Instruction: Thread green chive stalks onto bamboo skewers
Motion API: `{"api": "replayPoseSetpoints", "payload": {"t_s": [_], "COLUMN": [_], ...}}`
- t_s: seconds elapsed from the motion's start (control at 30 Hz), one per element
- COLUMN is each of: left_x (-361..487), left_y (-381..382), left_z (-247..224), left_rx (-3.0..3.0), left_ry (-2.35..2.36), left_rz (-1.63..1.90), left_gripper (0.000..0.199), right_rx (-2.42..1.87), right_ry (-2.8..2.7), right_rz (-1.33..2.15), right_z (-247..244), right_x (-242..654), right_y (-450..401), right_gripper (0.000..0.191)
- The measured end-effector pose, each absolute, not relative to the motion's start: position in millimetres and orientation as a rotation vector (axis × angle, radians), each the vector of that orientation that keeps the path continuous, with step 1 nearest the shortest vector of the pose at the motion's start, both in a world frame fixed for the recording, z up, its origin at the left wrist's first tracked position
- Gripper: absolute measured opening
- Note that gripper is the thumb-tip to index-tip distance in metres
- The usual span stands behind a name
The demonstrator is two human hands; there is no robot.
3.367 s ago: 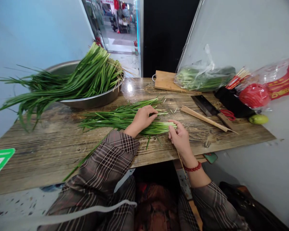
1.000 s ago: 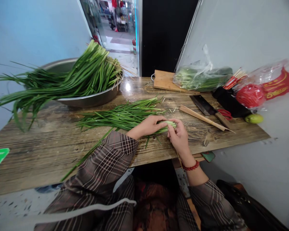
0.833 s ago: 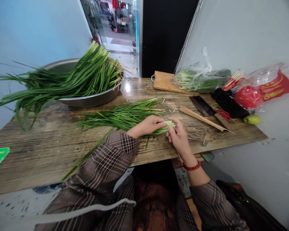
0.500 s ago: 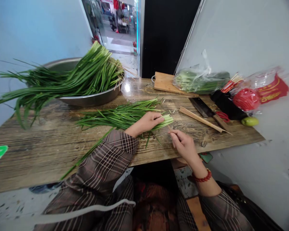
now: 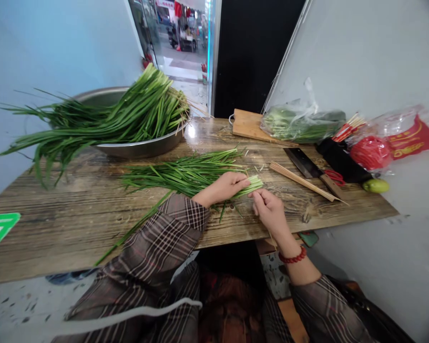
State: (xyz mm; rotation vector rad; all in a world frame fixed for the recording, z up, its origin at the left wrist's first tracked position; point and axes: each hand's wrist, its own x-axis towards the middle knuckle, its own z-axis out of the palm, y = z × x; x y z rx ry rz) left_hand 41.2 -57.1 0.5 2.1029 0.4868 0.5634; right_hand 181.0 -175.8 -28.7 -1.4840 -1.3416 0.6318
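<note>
My left hand (image 5: 229, 186) is closed round the pale stem ends of a small bunch of garlic chives (image 5: 254, 184), pressing them near the table top. Close against those ends, my right hand (image 5: 270, 208) pinches a thin wooden skewer (image 5: 272, 241), whose lower end shows below the palm. The skewer's tip lies hidden between my fingers and the stems, so I cannot tell whether it is in them. A loose pile of chives (image 5: 186, 170) spreads behind and left of my left hand. To the right lies a bundle of bare skewers (image 5: 300, 180).
At the back left, a metal basin (image 5: 139, 146) holds many chives, some on skewers. A cleaver (image 5: 305, 164), cutting board (image 5: 248, 125), bagged greens (image 5: 302, 119), a red-stringed bag (image 5: 372, 151) and a green fruit (image 5: 376, 185) sit at the right. One long leaf (image 5: 128, 233) lies at front left.
My right hand has come up to the stem ends with the skewer, whose tip is no longer visible. My left hand keeps its hold. The whole view has shifted slightly.
</note>
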Motion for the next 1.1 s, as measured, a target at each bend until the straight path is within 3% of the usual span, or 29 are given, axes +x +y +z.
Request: {"api": "replayPoseSetpoints", "payload": {"t_s": [0.2, 0.47, 0.67, 0.87, 1.1], "left_x": [43, 33, 37, 41, 39], "left_y": [-61, -20, 1, -2, -9], "left_z": [-5, -6, -14, -13, -5], "left_rx": [2.191, 2.328, 2.700, 2.834, 2.462], "left_ry": [0.528, 0.950, 1.278, 1.273, 0.992], "left_rz": [0.589, 0.892, 0.601, 0.514, 0.840], "left_gripper": [0.028, 0.020, 0.021, 0.025, 0.015], "right_rx": [-1.403, -1.447, -1.452, -1.442, -1.415], "right_ry": [-1.027, -0.978, -0.997, -1.009, -0.995], "right_rz": [0.909, 0.757, 0.761, 0.776, 0.781], "right_z": [-31, -44, -41, -40, -39], "right_x": [181, 174, 173, 173, 173], "right_y": [-164, -151, -153, -152, -153], "right_gripper": [0.045, 0.033, 0.032, 0.031, 0.034]}}
